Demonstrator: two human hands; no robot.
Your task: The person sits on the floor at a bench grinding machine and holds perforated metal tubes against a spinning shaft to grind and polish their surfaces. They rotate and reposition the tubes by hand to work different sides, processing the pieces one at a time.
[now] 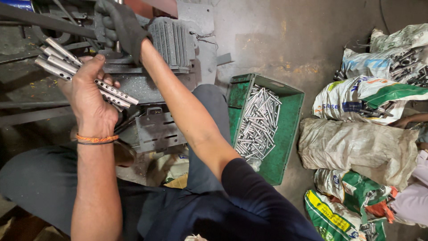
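A bundle of slim, shiny silver metal tubes [82, 73] sits in the upper left of the frame. Each tube is straight and round, with a row of small holes drilled along the end nearer the frame's centre. They lie side by side, roughly parallel, slanting from the upper left down toward the lower right. Their middle stretch is hidden where they are gripped, so both ends stick out: plain open ends at the far upper left, perforated ends toward the centre. The exact count cannot be told.
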